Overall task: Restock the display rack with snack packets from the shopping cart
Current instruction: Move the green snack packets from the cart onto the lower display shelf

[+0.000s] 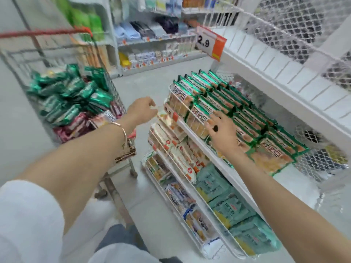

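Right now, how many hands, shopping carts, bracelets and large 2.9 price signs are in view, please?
Hands: 2, the left hand pinching a pale packet, and the right hand
Shopping cart: 1
Bracelet: 1
Large 2.9 price sign: 1
Total: 5

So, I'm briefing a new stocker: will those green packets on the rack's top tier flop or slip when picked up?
Probably fairly stiff: the green packets lie in flat, even rows without sagging. Likely slippery: the wrap looks glossy, so one under the right hand could slide over its neighbours.
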`<state>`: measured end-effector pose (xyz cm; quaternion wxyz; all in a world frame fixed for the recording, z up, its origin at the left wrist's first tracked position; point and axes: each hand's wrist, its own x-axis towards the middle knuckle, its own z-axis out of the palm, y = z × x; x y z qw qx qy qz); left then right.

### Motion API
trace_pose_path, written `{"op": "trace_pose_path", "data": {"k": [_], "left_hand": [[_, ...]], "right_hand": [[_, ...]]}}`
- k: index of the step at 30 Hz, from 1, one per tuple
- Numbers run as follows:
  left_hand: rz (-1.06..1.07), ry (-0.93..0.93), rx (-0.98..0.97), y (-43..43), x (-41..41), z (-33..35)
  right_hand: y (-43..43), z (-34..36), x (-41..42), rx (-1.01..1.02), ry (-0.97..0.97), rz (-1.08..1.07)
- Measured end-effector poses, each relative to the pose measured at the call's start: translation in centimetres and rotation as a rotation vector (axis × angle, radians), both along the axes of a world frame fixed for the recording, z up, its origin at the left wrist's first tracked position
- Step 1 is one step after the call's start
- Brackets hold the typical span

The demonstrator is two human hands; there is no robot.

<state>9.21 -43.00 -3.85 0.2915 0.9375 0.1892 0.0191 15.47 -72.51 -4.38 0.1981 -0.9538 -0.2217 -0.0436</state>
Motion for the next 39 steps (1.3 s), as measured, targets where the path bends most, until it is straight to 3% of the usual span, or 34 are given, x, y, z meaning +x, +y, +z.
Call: {"op": "trace_pose_path", "data": {"k": [8, 14, 17, 21, 28, 30, 35, 37, 39], "left_hand": [[0.276, 0.154, -0.096, 20.6, -9.5, -2.5], [0.544, 0.146, -0.204, 33.1, -14.6, -4.2], [0.651, 0.169, -0.303, 36.7, -16.1, -5.3], [0.785, 0.166, -0.442, 38.7, -17.6, -7.6], [0.995, 0.142, -0.621, 39.6, -19.9, -11.3], [1.030, 0.144, -0.646, 39.9, -20.5, -11.9], [1.095, 0.129, -0.697, 40.4, -20.6, -12.5], [1.100, 0.077, -0.722, 40.4, -19.7, -11.9], [1.088, 0.018, -0.753, 40.5, -18.3, -11.3]], "right_hand": [[22.8, -5.1, -2.0, -0.073, 0.244, 0.281], [36.7, -9.0, -4.4, -0.218, 0.388, 0.445], [41.1, -10.4, -5.2, -0.265, 0.553, 0.509], [46.0, -13.1, -6.4, -0.481, 0.830, 0.633], [49.9, -21.9, -8.8, -0.817, 0.863, 0.812], [49.6, -24.2, -9.3, -0.818, 0.826, 0.860], [49.3, -25.3, -9.6, -0.828, 0.514, 0.939], [50.4, -24.0, -7.7, -0.644, 0.666, 0.812], [52.1, -21.7, -4.2, -0.427, 0.957, 0.669]]}}
